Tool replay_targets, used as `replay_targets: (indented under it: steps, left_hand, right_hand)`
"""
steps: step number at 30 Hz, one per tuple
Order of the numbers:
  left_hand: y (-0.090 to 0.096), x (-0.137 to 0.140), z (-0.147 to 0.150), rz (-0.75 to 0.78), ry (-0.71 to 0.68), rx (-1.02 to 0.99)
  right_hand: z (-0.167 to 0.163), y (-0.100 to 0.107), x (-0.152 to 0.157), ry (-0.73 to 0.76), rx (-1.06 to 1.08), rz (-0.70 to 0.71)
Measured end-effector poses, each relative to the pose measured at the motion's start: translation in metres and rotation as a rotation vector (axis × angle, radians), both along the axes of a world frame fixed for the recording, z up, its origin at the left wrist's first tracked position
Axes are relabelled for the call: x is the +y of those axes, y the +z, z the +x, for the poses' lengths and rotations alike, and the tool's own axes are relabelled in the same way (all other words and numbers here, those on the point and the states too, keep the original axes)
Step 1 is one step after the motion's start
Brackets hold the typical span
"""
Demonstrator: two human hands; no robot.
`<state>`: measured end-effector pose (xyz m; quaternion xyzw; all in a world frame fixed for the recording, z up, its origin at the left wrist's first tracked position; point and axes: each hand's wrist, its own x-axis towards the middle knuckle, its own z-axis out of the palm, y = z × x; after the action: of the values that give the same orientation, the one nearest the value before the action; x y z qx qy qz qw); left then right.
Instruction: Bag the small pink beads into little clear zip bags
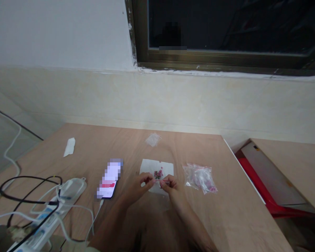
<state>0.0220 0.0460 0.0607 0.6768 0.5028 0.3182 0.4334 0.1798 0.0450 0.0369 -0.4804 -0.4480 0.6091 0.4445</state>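
Note:
A small white sheet of paper (147,166) lies on the wooden table, with a cluster of tiny pink and dark green bead-like pieces (158,173) on it. Just over the sheet's near edge, the fingertips of my left hand (138,189) are closed in a pinch. My right hand (174,190) is also closed, thumb against fingers, close to the left fingertips. A thin, pale pinkish strand (158,180) spans the short gap between the two hands, and both appear to grip it. Its exact kind is too small to make out.
Clear plastic bags (201,177) with pinkish contents lie right of the paper; another clear bag (153,139) lies behind it. A phone (110,178) on a charging cable is at left, near a power strip (65,196) with tangled cords. A white scrap (69,147) lies farther back.

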Motion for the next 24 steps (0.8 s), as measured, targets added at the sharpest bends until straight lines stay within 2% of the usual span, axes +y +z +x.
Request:
replay_targets:
  steps: [5,10,13,16,21,24]
  left_hand:
    - [-0.012,0.006,-0.007,-0.055,0.103,-0.045]
    - [-0.029,0.018,-0.016,-0.133,0.214,-0.120]
    - [-0.034,0.025,-0.023,-0.173,0.336,-0.187]
    - [-0.035,0.027,-0.031,-0.220,0.440,-0.189]
    - [-0.041,0.022,-0.041,-0.270,0.380,-0.167]
    - [-0.046,0.019,-0.045,-0.269,0.349,-0.140]
  right_hand:
    - [-0.004,0.003,0.006,0.031,0.020,-0.035]
    - [-0.006,-0.017,0.007,0.087,-0.113,-0.080]
    - [-0.004,-0.024,0.018,0.070,-0.194,-0.042]
    - [-0.008,-0.020,0.052,-0.034,-0.346,-0.003]
    - [-0.031,-0.014,0.148,-0.159,-0.587,0.057]
    - [-0.039,-0.018,0.188,-0.182,-0.652,0.077]
